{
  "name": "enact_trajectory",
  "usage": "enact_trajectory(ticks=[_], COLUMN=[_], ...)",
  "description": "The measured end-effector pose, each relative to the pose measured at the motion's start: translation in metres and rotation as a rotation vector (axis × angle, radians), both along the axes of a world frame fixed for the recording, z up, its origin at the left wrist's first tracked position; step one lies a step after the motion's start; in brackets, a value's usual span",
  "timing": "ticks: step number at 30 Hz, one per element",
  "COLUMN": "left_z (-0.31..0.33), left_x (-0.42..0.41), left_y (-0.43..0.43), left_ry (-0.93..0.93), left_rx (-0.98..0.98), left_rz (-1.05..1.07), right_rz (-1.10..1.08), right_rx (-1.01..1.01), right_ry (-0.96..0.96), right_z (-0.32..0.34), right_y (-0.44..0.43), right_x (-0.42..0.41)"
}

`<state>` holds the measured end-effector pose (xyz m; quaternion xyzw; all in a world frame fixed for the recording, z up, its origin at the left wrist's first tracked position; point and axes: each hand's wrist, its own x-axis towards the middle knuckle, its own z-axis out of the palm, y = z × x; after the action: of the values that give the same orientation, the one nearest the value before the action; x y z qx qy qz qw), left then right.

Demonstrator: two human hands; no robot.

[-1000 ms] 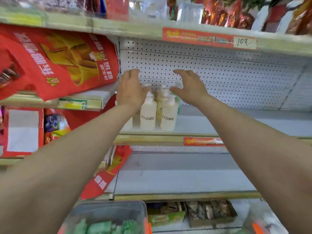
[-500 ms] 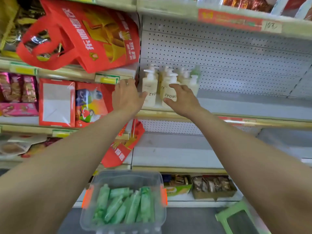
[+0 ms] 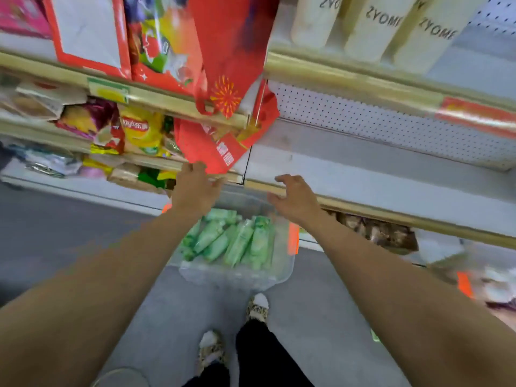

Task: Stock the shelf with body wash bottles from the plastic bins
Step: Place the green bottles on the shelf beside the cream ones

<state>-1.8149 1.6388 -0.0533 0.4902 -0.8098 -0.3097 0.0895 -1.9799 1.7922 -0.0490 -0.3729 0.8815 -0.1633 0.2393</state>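
Observation:
A clear plastic bin point(image 3: 237, 272) with orange latches sits on the floor below me, holding several green body wash bottles point(image 3: 240, 241) lying on their sides. Both hands hover above the bin's far end. My left hand point(image 3: 195, 188) is empty, its fingers relaxed. To its right, my right hand point(image 3: 293, 196) is also empty with the fingers loosely spread. Cream ZYOME bottles point(image 3: 374, 26) stand on the shelf point(image 3: 349, 76) at the top right, far above both hands.
A red bag point(image 3: 223, 129) hangs off the shelf edge just beyond my left hand. Snack packs point(image 3: 134, 132) fill the left shelves. A gold-edged lower shelf point(image 3: 391, 216) juts out at right. My feet point(image 3: 231, 331) stand on grey floor behind the bin.
Both hands have left the ZYOME bottles on the shelf and dropped down to just above the bin. The view has tilted down to the floor.

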Motion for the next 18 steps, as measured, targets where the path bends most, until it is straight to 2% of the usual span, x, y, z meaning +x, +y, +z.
enact_trajectory(ticks=[5, 8, 13, 18], left_z=[-0.100, -0.155, -0.225, -0.266], left_x=[0.010, 0.004, -0.026, -0.045], left_y=[0.025, 0.042, 0.051, 0.053], left_ry=[-0.174, -0.246, -0.276, -0.269], left_rx=[0.294, 0.418, 0.591, 0.644], left_rz=[0.070, 0.072, 0.068, 0.092], right_rz=[-0.070, -0.077, 0.018, -0.062], right_rx=[0.178, 0.268, 0.209, 0.214], right_ry=[-0.250, -0.320, -0.331, -0.413], right_z=[-0.108, -0.164, -0.225, -0.266], right_y=[0.015, 0.021, -0.004, -0.024], right_x=[0.003, -0.004, -0.023, -0.042])
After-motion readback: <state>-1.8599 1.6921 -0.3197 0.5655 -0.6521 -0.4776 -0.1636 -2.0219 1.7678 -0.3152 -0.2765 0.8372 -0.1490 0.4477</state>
